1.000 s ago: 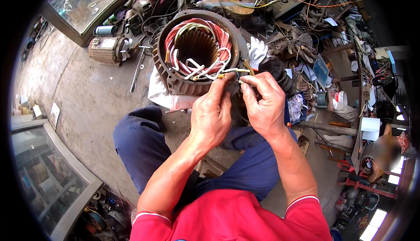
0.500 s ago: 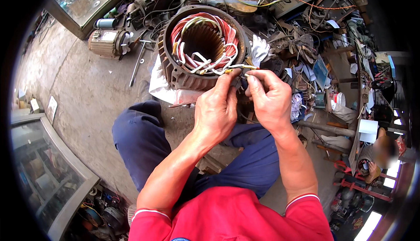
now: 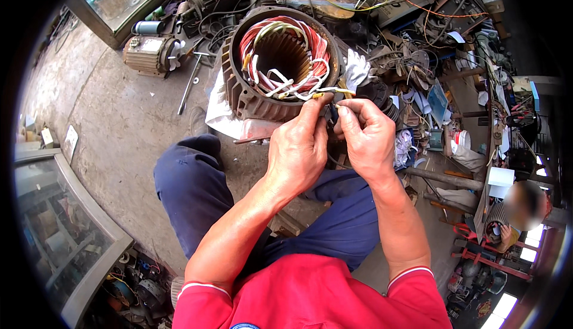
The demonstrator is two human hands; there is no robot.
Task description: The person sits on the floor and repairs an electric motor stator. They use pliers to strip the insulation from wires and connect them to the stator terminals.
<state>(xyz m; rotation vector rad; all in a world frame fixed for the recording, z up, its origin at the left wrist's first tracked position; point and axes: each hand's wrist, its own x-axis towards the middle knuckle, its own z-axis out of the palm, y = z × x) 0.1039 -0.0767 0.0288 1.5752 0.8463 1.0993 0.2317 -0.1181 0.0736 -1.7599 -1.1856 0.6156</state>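
Observation:
A round motor housing (image 3: 229, 69) with a finned outer wall stands in front of me, its bore facing up. Red windings (image 3: 320, 48) ring the bore, and white-sleeved leads (image 3: 285, 85) loop over the near side. At the housing's near right rim, my left hand (image 3: 298, 144) is closed in a pinch on a lead with a yellow sleeve (image 3: 320, 95). Close beside it, my right hand (image 3: 367, 141) has thumb and forefinger pressed together on a thin wire end, largely hidden by the fingers.
A small finned motor (image 3: 146, 56) with a white fan and a long metal rod (image 3: 190, 85) lie on the floor to the left. White gloves (image 3: 357, 69) rest right of the housing. Scrap parts and cables crowd the back and right. Another person's hand (image 3: 507, 235) shows far right.
The housing sits slightly farther right in the picture. Both hands keep their pinches beside the rim, with my right fingers shifted slightly. The other person's hand has moved a little.

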